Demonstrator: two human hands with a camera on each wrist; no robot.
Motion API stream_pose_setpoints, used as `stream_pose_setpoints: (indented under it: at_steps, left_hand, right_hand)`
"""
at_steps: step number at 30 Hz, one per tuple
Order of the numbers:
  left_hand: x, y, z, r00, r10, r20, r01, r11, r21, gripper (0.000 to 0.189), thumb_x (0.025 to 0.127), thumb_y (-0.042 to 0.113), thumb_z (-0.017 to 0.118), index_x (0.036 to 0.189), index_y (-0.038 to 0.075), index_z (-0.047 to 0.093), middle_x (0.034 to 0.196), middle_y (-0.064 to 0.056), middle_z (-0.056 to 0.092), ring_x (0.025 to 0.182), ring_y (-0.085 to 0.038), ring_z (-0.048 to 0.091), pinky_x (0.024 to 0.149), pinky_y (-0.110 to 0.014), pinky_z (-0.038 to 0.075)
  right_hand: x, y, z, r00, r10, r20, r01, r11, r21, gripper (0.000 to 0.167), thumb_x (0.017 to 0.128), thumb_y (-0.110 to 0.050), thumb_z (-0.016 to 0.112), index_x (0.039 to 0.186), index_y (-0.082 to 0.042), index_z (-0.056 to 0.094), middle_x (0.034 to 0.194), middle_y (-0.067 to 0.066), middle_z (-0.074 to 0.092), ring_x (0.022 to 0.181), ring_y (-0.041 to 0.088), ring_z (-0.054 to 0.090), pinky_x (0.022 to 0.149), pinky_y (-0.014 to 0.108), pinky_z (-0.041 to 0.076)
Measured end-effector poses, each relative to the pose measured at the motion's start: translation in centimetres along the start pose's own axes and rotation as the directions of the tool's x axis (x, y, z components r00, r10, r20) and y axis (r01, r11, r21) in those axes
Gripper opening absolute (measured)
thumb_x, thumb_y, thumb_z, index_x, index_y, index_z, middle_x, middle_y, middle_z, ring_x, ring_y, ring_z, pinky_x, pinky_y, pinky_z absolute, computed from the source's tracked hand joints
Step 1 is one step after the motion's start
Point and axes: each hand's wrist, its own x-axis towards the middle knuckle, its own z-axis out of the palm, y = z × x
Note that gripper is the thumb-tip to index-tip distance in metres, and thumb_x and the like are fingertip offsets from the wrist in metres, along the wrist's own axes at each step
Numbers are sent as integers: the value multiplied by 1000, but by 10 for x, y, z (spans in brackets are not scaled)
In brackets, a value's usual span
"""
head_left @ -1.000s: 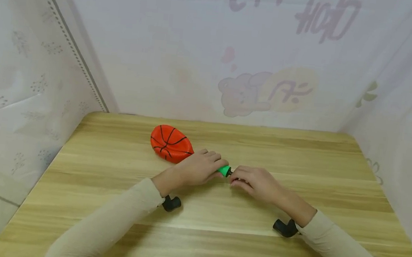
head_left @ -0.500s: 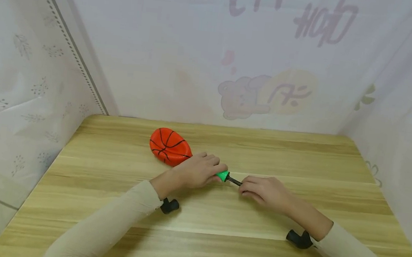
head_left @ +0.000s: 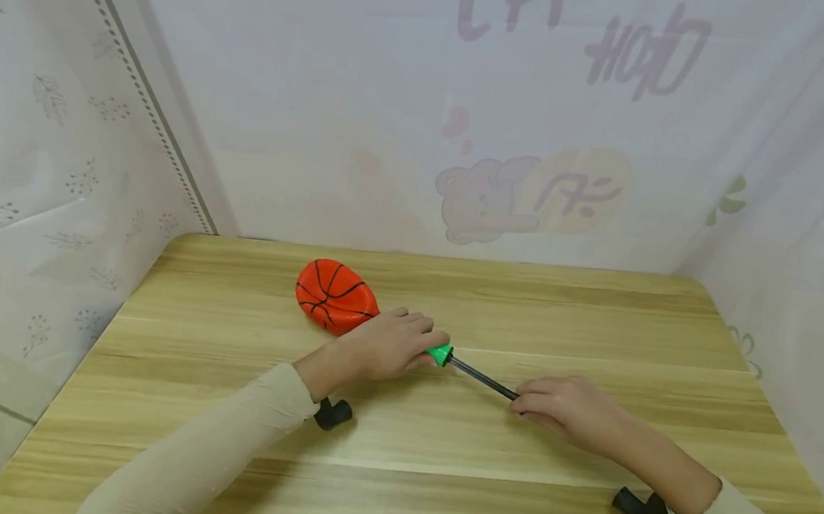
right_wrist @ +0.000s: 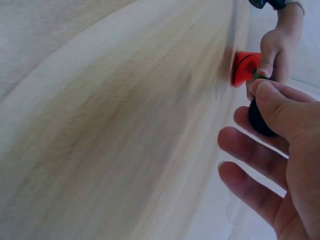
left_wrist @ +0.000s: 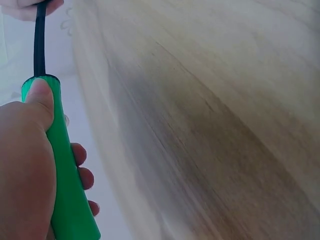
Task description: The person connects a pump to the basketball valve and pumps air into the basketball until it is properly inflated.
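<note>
- The wall (head_left: pixel 337 107) is printed with pale lettering and a cartoon bear, and is met by the table's back edge.
- The table (head_left: pixel 431 502) is wood-grained and is seen below both hands.
- The forearms are covered by beige sleeves (head_left: pixel 203 453).
- The ball (head_left: pixel 335 295), red with black lines, is seen near the back edge, left of the middle; it is dented, and is narrowed toward the left hand (head_left: pixel 389 348). Whether the table is touched by it cannot be told.
- The pump (left_wrist: pixel 69 185) is grasped by the left hand, the thumb being laid along the green barrel near its rod end; the end toward the ball is hidden.
- By the right hand (head_left: pixel 577 410), the knob (right_wrist: pixel 261 120) is pinched between thumb and fingers; the lowest two fingers are held away from it.
- A black fitting (head_left: pixel 333 414) is worn at each wrist.
- The rod (head_left: pixel 484 378), dark and slim, is exposed between barrel and right hand.
- The knob, black, is partly covered by the thumb.
</note>
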Motion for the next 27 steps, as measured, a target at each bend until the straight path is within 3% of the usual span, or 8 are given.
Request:
stream_pose_setpoints:
  at_steps: [5,13,17,20,23,27]
  left_hand:
    - [-1,0,0,1000,-2,2,2,1000,-16,37,107,43,47,133,18,55,100,4,57,94,-15,56,90,-34,46]
    - [0,1,0,1000,-14,23,14,1000,-8,37,107,47,45,128,18,55,101,4,55,95,-14,54,89,-34,45]
    - [-1,2,0,1000,-6,17,6,1000,2,33,106,45,49,126,18,55,97,5,53,92,-14,53,87,-33,44]
    - [-2,2,-1,1000,6,5,-6,1000,22,32,106,43,49,125,18,55,96,4,53,91,-14,54,86,-33,44]
    - [-2,2,-2,1000,12,-1,-12,999,48,33,106,44,48,125,17,55,97,4,54,92,-15,54,86,-33,45]
    - [0,3,-3,1000,11,-1,-11,997,74,34,106,44,49,125,17,56,97,3,55,93,-16,56,86,-34,45]
  right_hand:
    - [-3,-1,-2,1000,2,3,-2,1000,4,34,108,-32,46,106,-16,75,106,-1,74,91,14,73,74,29,58]
    - [0,-1,0,999,-49,-17,49,999,-23,29,107,-29,49,102,-18,76,103,-2,75,91,14,73,75,30,59]
    - [4,-1,3,996,-84,-37,81,995,-64,35,109,-29,43,101,-18,75,101,-3,75,89,15,73,75,32,59]
    - [9,-1,5,994,-100,-30,97,991,-92,26,106,-25,51,99,-18,75,100,-4,75,87,14,73,74,31,59]
    - [14,0,8,994,-109,-9,107,988,-108,8,95,-17,68,98,-17,75,98,-4,75,85,13,72,72,30,59]
    - [22,3,11,992,-127,0,126,984,-128,16,81,-11,79,96,-15,74,94,-3,74,80,12,71,69,27,57]
